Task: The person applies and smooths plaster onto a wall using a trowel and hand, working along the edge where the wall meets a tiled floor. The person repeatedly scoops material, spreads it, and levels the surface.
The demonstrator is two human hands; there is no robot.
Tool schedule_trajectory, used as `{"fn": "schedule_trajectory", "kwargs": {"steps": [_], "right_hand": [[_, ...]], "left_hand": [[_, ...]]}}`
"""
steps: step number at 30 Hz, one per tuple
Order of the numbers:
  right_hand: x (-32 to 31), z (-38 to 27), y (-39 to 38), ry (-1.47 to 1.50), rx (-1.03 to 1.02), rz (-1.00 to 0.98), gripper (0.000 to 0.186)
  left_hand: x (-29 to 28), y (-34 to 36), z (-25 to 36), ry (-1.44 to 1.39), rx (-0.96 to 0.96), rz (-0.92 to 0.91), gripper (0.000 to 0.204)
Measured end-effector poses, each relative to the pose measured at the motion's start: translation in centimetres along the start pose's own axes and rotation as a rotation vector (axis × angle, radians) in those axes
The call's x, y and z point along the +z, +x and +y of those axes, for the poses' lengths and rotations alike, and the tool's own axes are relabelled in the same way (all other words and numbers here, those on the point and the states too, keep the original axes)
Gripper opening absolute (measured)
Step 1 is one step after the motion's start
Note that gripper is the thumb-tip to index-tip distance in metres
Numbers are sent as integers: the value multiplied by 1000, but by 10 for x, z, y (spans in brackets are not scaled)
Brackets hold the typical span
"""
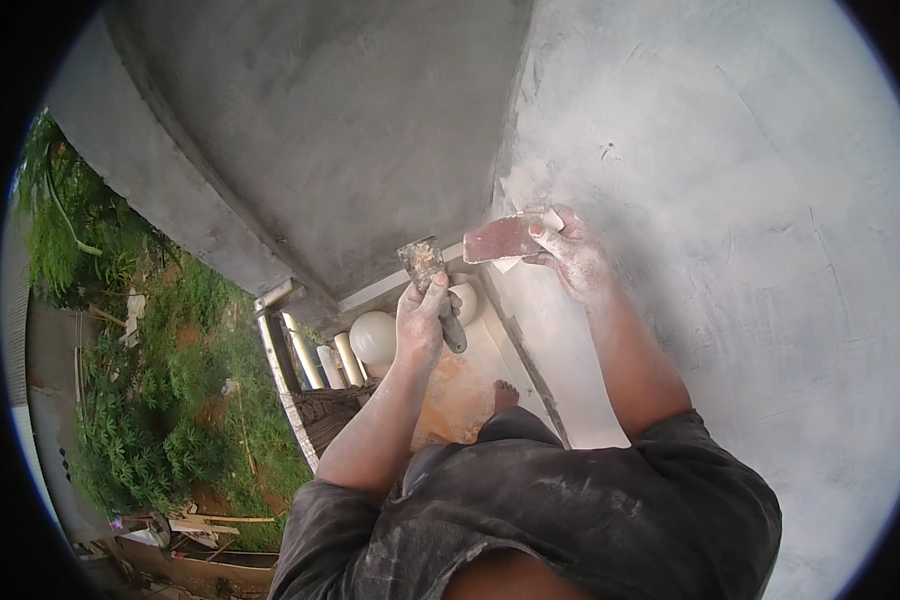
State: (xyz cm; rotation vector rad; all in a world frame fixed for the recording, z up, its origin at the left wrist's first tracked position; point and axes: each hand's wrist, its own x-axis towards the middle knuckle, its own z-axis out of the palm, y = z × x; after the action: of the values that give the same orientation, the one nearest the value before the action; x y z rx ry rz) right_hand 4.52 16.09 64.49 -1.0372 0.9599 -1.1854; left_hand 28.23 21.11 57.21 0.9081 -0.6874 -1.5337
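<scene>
My left hand (420,328), dusted with white powder, is closed around the handle of a putty knife (423,260). Its wide blade is caked with dried filler and points up and away from me. Further right, my right hand (578,265) grips a reddish-brown piece of sandpaper (500,240) that looks wrapped around a flat block. Pale edges stick out beside the fingers. The sandpaper is close to the whitish skim-coated wall (760,220); whether it touches the wall I cannot tell. White dust also covers the right hand and wrist.
A bare grey wall (330,120) meets the white one at a corner ahead. Below are two round whitish containers (373,338), pale posts (304,350) of a railing and a stained floor (450,395). Green plants (160,400) grow beyond the railing at left.
</scene>
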Motion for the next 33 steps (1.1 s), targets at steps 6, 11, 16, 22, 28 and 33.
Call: {"fn": "schedule_trajectory", "kwargs": {"steps": [6, 11, 16, 22, 28, 33], "right_hand": [[5, 3, -39, -86, 36, -8, 47], [7, 32, -25, -184, 20, -33, 49], [30, 60, -20, -235, 80, -147, 62], [71, 88, -13, -327, 238, -265, 87], [109, 105, 5, -541, 213, -450, 58], [131, 110, 21, -773, 125, -590, 19]], "left_hand": [[19, 1, 21, 69, -74, -177, 28], [-7, -3, 24, -13, -252, -215, 30], [-34, -12, 19, 17, -208, -78, 31], [-72, -40, 23, 424, 0, 72, 21], [-97, -72, 31, 727, 52, 323, 33], [-121, -77, 31, 682, -7, 288, 37]]}}
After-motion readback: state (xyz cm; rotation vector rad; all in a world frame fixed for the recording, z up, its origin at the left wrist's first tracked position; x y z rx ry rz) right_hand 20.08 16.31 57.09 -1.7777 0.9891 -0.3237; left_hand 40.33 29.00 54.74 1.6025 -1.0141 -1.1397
